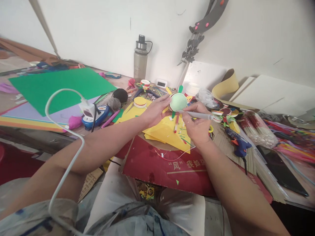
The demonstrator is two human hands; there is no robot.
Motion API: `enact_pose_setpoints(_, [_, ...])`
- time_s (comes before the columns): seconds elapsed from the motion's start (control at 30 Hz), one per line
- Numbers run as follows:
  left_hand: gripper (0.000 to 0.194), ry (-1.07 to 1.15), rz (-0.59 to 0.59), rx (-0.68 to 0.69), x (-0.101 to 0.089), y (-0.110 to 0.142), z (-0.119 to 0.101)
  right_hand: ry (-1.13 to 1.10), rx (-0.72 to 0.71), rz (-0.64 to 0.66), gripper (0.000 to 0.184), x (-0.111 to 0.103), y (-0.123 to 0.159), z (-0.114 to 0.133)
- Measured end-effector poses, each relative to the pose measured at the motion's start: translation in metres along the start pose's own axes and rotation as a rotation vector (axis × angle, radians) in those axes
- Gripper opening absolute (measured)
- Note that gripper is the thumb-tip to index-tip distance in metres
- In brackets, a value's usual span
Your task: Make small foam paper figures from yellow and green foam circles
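Note:
My left hand point(155, 109) is closed around the left side of a pale green ball-shaped craft piece point(178, 102) with a small green ear on top. It holds the piece above the yellow paper sheets point(169, 131). My right hand point(197, 123) grips a grey pen point(197, 115) that lies sideways, its tip touching the lower edge of the green piece. Both forearms reach in from the bottom of the view.
A red cardboard sheet point(167, 164) lies under the yellow paper. A large green sheet point(61, 87), a white cable point(64, 137), a grey bottle point(140, 60), a blue glue gun point(237, 144), tape rolls and paper scraps crowd the table.

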State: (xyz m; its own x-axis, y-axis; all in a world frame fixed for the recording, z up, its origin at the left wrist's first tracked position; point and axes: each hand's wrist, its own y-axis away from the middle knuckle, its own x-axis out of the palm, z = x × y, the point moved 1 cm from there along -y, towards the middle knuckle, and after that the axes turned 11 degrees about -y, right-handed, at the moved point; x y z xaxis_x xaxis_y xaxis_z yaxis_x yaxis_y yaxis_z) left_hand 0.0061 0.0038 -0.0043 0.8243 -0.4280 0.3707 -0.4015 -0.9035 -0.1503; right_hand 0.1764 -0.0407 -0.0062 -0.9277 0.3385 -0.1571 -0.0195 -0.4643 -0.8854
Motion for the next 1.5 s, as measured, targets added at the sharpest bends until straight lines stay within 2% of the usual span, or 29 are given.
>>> enact_pose_setpoints(0.17, [0.015, 0.006, -0.006, 0.013, 0.001, 0.001, -0.005, -0.069, 0.020, -0.047, 0.021, -0.001, 0.000, 0.002])
enact_pose_setpoints(0.47, [0.011, 0.041, -0.068, -0.018, 0.000, -0.001, -0.004, -0.280, 0.142, -0.302, 0.020, 0.004, -0.003, -0.020])
enact_pose_setpoints(0.57, [0.014, 0.048, -0.068, -0.025, 0.000, -0.003, -0.003, -0.329, 0.189, -0.280, 0.020, 0.007, -0.003, -0.025])
enact_pose_setpoints(0.73, [0.016, 0.031, -0.064, -0.033, 0.002, -0.002, -0.004, -0.309, 0.171, -0.204, 0.021, 0.009, -0.001, -0.021])
enact_pose_setpoints(0.93, [0.015, 0.000, -0.076, 0.000, 0.000, -0.002, -0.002, -0.313, 0.208, -0.206, 0.023, 0.008, -0.001, -0.020])
enact_pose_setpoints(1.2, [0.019, 0.018, -0.106, -0.032, 0.000, -0.003, 0.001, -0.231, 0.150, -0.171, 0.021, 0.010, 0.002, -0.014])
enact_pose_setpoints(1.5, [0.016, 0.038, -0.130, 0.013, 0.004, 0.000, 0.000, -0.208, 0.138, -0.154, 0.019, 0.008, 0.001, -0.016])
